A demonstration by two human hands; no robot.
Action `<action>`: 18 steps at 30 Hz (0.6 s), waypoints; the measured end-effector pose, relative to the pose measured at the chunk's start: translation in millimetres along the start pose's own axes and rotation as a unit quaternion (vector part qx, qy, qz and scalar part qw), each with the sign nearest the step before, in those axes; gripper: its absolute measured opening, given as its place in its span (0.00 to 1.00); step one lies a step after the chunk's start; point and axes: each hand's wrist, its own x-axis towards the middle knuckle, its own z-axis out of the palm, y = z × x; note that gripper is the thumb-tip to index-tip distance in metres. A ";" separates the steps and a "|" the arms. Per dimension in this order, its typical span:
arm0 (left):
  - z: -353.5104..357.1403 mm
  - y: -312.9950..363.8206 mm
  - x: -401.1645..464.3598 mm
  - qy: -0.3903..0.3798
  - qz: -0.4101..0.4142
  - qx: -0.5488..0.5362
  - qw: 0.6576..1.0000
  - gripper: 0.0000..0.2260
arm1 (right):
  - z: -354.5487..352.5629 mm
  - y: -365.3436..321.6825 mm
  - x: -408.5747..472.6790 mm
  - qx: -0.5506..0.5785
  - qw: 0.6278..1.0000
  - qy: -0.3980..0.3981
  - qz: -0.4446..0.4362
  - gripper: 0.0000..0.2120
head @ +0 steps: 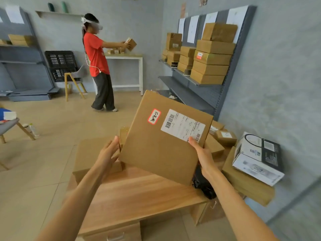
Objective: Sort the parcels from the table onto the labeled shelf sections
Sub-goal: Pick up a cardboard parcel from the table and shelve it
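Gripping flat cardboard parcel (pixel 161 145) at lower right edge: right hand (pixel 203 153), thumb curled over label corner. Left hand (pixel 107 152) open, fingers straight against left edge. Parcel above wooden table (pixel 139 193), tilted, long axis rising toward upper right (labelled face toward camera), top edge toward shelf (pixel 182 91) with stacked boxes (pixel 212 63).
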 end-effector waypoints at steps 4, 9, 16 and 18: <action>0.1 29.7 16.6 -0.020 0.066 0.235 0.970 0.47 | -31.6 -29.0 3.1 -0.187 0.980 -0.052 -0.042 0.20; 31.2 59.0 32.4 -0.158 0.086 0.378 0.908 0.60 | -39.0 -53.7 6.6 -0.312 0.939 -0.131 -0.060 0.20; 63.5 42.5 29.0 -0.242 0.094 0.390 0.883 0.44 | -57.6 -61.7 10.2 -0.336 0.932 -0.114 -0.077 0.25; 69.9 34.4 29.8 -0.219 0.101 0.355 0.903 0.39 | -61.7 -63.3 8.3 -0.331 0.935 -0.099 -0.075 0.24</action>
